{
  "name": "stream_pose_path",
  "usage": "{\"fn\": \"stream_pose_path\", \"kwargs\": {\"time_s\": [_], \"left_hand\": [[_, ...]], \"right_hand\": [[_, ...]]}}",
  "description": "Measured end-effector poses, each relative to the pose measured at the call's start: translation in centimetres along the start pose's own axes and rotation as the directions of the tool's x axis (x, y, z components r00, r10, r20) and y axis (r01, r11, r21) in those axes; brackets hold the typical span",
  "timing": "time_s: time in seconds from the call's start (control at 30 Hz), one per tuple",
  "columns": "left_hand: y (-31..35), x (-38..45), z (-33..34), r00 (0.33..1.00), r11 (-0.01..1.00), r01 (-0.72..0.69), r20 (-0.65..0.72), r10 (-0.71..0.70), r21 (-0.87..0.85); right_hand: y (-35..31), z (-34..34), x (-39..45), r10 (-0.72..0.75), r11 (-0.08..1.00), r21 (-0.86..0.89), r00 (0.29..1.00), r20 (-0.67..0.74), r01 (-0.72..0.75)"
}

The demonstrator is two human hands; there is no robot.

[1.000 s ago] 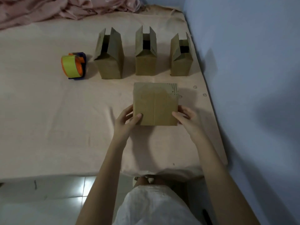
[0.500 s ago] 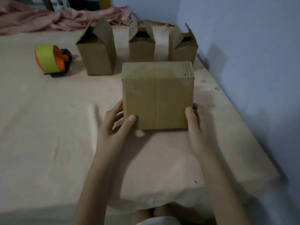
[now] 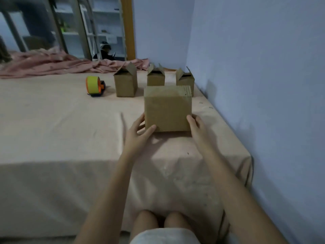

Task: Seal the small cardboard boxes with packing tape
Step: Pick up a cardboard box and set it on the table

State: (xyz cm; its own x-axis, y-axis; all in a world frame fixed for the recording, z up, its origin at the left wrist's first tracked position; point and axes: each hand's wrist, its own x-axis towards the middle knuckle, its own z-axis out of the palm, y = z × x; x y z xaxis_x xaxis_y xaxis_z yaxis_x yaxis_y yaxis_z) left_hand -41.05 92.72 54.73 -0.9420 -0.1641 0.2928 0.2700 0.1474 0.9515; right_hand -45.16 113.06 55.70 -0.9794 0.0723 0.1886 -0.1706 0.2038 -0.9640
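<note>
Box in hand: a closed box [image 3: 168, 110] sat on the covered table [image 3: 52, 120] near its right edge, both hands flanking it, probably to square it up for taping.
Left hand [image 3: 139, 134]: fingers loosely spread along the box's left side, thumb on the front face.
Right hand [image 3: 197, 127]: thumb at the lower right corner; other fingers hidden behind, so I could not tell their spread.
Waiting: three open-flapped boxes [image 3: 125, 83] behind, tape dispenser [image 3: 95, 86] well left, untouched.
</note>
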Motion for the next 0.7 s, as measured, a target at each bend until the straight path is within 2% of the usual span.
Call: {"fn": "stream_pose_path", "kwargs": {"time_s": [0.13, 0.37, 0.6, 0.7], "left_hand": [[0.6, -0.8, 0.3, 0.998, 0.999, -0.001, -0.062, -0.001, -0.039], [1.0, -2.5, 0.5, 0.991, 0.999, -0.003, -0.136, -0.003, -0.048], [0.7, -2.9, 0.4, 0.993, 0.993, -0.022, -0.117, 0.009, -0.116], [0.3, -2.9, 0.5, 0.994, 0.997, -0.023, -0.108, 0.015, -0.074]], "right_hand": [[-0.6, -1.7, -1.8, -0.026, 0.987, -0.153, 0.995, 0.100, 0.041], [0.5, -2.3, -3.5, -0.049, 0.985, -0.158, 0.989, 0.138, 0.070], [2.0, -2.7, -4.0, -0.042, 0.995, -0.089, 0.994, 0.096, 0.051], [1.9, -2.4, -3.1, -0.025, 0.997, 0.078, 0.999, 0.042, 0.022]]}}
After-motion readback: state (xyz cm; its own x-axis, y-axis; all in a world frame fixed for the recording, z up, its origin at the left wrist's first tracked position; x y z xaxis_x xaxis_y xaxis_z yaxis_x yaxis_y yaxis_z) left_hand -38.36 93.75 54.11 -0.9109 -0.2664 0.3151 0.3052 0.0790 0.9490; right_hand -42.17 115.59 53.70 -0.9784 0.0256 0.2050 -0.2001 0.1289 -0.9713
